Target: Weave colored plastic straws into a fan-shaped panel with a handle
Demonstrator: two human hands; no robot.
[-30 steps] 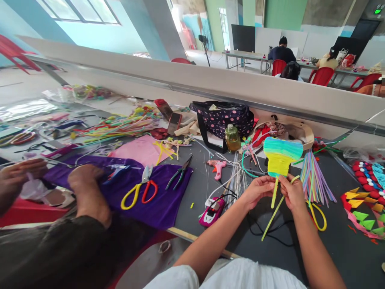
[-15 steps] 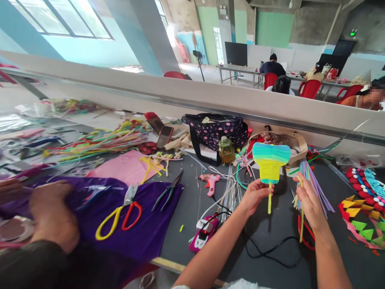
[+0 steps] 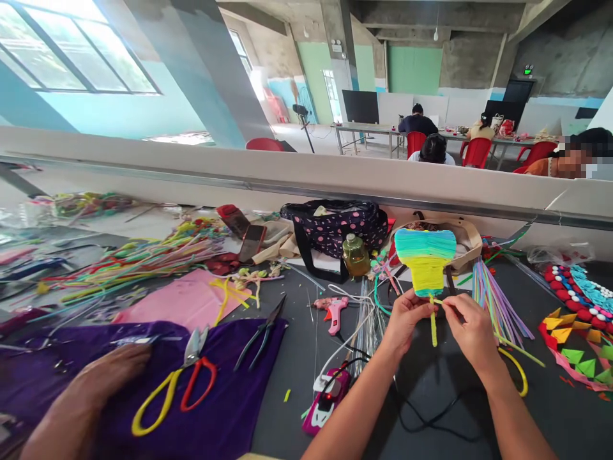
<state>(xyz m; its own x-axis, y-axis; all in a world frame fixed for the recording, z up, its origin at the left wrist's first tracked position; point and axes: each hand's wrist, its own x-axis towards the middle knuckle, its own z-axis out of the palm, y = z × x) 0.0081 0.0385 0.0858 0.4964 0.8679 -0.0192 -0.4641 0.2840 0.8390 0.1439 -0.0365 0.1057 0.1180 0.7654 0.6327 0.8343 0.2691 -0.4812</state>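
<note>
A fan-shaped craft piece (image 3: 426,259) wound from pipe cleaners, teal on top and yellow below, stands upright on a yellow stem over the dark table (image 3: 431,396). My left hand (image 3: 406,318) grips it at the base of the stem. My right hand (image 3: 472,331) pinches a loose yellow pipe cleaner (image 3: 520,350) right beside the stem; its free end trails off to the right. Both hands are close together, almost touching.
A co-worker's arm (image 3: 81,399) rests on purple cloth (image 3: 230,383) at left, near yellow-and-red scissors (image 3: 167,390) and pliers (image 3: 261,332). Pink glue gun (image 3: 334,312), polka-dot bag (image 3: 335,230), small bottle (image 3: 355,254), pastel pipe cleaners (image 3: 495,303) and paper triangles (image 3: 582,358) surround my hands. People sit at distant tables.
My right hand has come back in from the right to the stem with the yellow pipe cleaner. The view has tilted up. The co-worker's arm has dropped lower on the purple cloth.
</note>
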